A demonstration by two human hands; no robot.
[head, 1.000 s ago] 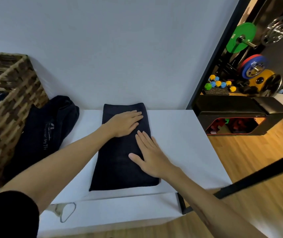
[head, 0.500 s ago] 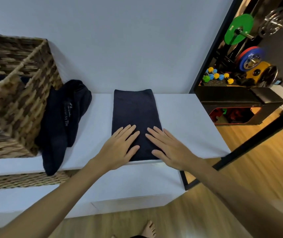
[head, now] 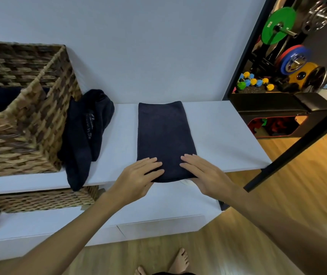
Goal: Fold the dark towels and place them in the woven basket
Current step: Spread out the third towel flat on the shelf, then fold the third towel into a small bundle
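We rest our left hand [head: 138,175] and right hand [head: 204,173] flat, fingers spread, on the near end of the long folded dark navy towel [head: 164,135], which lies on the white shelf top [head: 218,135]; likely we are pinning that edge to lift it for the next fold. A crumpled dark towel [head: 85,132] waits beside the brown woven basket [head: 25,116], close for stowing.

A navy folded towel [head: 164,139] lies on a white shelf [head: 224,135] beside a brown-and-tan checker-woven basket [head: 25,124] and grey wall [head: 148,46].
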